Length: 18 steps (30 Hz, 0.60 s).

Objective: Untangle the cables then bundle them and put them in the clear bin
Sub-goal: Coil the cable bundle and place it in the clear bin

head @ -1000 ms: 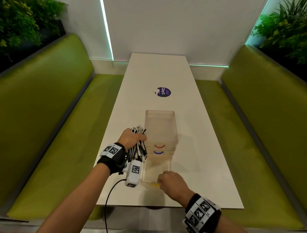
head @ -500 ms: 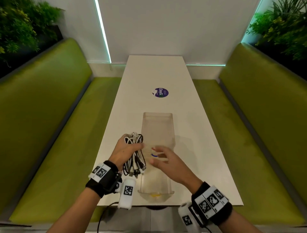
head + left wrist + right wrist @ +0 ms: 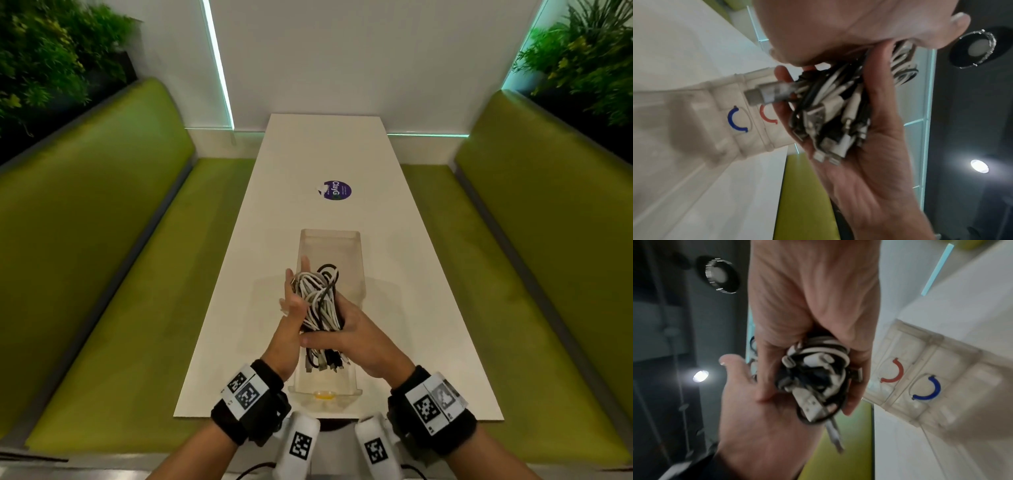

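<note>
A bundle of white and black cables (image 3: pixel 318 301) hangs over the middle of the long clear bin (image 3: pixel 330 235) on the white table. My right hand (image 3: pixel 352 339) grips the bundle's lower part, fingers curled round it (image 3: pixel 813 369). My left hand (image 3: pixel 293 305) lies flat against the bundle's left side with its fingers straight and pointing away from me. The plug ends (image 3: pixel 828 123) rest in its open palm (image 3: pixel 869 146). The bin (image 3: pixel 694 113) carries a blue arc and a red arc on its inner walls (image 3: pixel 941 353).
A white table (image 3: pixel 394 240) runs away from me between two green benches (image 3: pixel 102 240). A round purple sticker (image 3: pixel 337 190) lies beyond the bin. A small yellow mark (image 3: pixel 323 395) sits at the bin's near end. Plants stand at both back corners.
My right hand left the bin's near end, came up and took hold of the bundle. My left hand carried the bundle right, over the bin, and straightened its fingers.
</note>
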Each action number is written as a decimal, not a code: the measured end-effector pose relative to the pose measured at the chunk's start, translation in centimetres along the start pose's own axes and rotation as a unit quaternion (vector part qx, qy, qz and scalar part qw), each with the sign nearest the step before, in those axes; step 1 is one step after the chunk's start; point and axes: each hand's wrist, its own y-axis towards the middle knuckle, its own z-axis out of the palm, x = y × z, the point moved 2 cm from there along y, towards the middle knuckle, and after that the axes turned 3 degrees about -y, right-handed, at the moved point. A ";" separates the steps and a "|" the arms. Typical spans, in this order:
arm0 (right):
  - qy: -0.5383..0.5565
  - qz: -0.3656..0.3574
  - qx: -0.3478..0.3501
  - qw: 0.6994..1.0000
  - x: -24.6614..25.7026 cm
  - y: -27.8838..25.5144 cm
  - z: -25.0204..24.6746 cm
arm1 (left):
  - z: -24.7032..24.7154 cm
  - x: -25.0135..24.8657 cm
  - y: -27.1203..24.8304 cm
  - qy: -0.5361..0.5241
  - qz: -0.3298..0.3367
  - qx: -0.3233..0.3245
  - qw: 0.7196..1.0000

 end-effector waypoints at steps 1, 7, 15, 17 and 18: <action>0.003 -0.009 -0.021 1.000 -0.1 -0.1 0.2 | 0.2 0.0 0.1 -0.011 -0.001 0.010 1.000; 0.019 -0.054 -0.144 0.988 0.4 -0.2 0.5 | -0.1 -0.6 1.2 0.173 0.058 0.060 0.981; -0.302 0.157 -0.083 0.937 -3.5 0.3 -2.6 | -4.6 -1.4 5.0 0.399 0.058 0.083 0.911; -0.448 0.226 -0.035 0.864 -4.7 0.9 -2.5 | -5.6 0.0 6.5 0.564 0.065 0.155 0.809; -0.514 0.242 -0.010 0.823 -5.1 1.3 -2.1 | -5.8 0.7 7.0 0.619 0.055 0.188 0.760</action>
